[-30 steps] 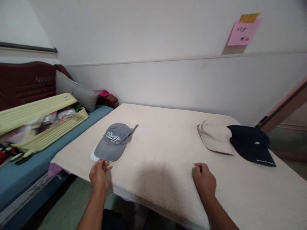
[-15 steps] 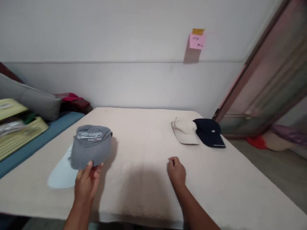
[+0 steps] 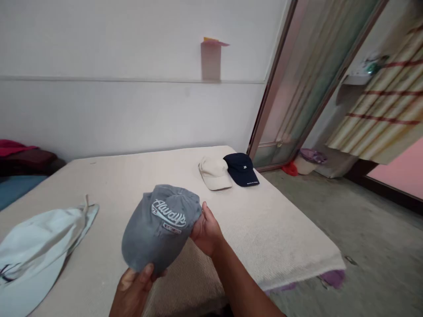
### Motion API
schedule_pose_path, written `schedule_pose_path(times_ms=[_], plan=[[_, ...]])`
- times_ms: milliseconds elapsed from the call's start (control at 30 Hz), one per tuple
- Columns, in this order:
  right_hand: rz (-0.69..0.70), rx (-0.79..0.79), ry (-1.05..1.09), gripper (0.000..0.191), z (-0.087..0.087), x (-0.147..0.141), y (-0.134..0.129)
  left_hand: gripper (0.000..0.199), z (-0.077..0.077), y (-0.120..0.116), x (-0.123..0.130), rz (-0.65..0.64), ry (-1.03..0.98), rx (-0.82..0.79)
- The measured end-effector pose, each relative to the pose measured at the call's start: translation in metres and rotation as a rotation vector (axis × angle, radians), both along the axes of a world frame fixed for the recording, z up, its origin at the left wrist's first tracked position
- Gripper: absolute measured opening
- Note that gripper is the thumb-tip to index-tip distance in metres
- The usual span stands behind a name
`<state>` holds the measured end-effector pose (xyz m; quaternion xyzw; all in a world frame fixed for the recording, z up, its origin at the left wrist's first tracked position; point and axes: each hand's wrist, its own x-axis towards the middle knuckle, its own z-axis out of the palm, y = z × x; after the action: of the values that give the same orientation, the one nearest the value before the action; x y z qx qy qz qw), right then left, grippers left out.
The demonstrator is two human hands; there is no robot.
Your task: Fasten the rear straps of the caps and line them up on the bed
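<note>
A grey baseball cap (image 3: 158,233) with white "Always" lettering is held up in front of me. My left hand (image 3: 135,286) pinches its brim, thumb on top. At the cap's right side, my right hand (image 3: 208,231) grips the crown's edge, its fingers partly hidden behind the cloth. A pale blue-white cap (image 3: 39,246) lies at the left, cut off by the picture's edge. Farther back, a cream cap (image 3: 214,171) and a navy cap (image 3: 241,169) lie side by side, overlapping a little.
The caps lie on a cream-covered bed-like surface (image 3: 291,237) whose right edge drops to a grey floor. A white wall (image 3: 132,119) stands behind. Beyond the right edge are a sliding door (image 3: 280,110), a waste bin (image 3: 307,163) and a striped curtain (image 3: 380,105).
The grey cap has moved right and been tilted in my left hand. My right hand, earlier apart from it, now grips its side. My view has turned right.
</note>
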<state>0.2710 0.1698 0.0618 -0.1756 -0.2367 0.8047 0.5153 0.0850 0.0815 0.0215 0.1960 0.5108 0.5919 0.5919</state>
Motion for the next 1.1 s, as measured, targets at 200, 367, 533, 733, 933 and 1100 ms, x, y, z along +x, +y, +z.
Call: schedule_pose_path(times_ms=[200,367,533,733,933,1100], plan=[[-0.125,-0.079,-0.059,0.035,-0.004,0.033,-0.006,0.039,-0.009,-0.012,-0.001,-0.163,-0.094,-0.153],[-0.12,0.006,-0.079,0.029,0.002,0.046,-0.018,0.041,0.022,-0.001,-0.006,-0.067,-0.375,-0.191],[0.142,0.109,-0.121,0.034,0.002,0.051,-0.038,0.023,0.04,0.011,-0.006,-0.049,-0.389,-0.204],[0.451,0.128,-0.244,0.036,-0.003,0.046,-0.062,0.009,0.044,0.002,-0.003,0.019,-0.378,-0.33],[0.391,0.08,-0.178,0.041,0.004,0.044,-0.062,0.016,0.037,-0.01,-0.013,-0.206,-0.348,-0.118],[0.267,0.035,-0.176,0.031,0.002,0.042,-0.055,0.043,0.032,-0.019,-0.017,-0.573,-0.273,0.057]])
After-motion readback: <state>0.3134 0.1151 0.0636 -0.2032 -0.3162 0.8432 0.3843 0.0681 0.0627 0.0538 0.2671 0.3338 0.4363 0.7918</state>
